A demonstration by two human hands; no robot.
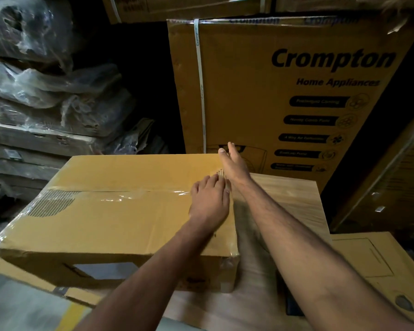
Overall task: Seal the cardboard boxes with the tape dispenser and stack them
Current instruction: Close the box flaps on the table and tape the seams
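Note:
A flat brown cardboard box (120,211) lies in front of me on a wooden surface, with clear tape (120,194) running along its closed centre seam. My left hand (209,201) lies flat on the box's right end, fingers pressing the tape at the edge. My right hand (232,163) reaches past the box's far right corner, fingers straight and holding nothing. No tape dispenser is in view.
A tall Crompton carton (285,91) stands upright just behind the box. Plastic-wrapped bundles (46,91) are stacked at the left. The wooden surface (292,201) extends to the right, with another flat carton (373,263) beside it. More cartons sit above at the back.

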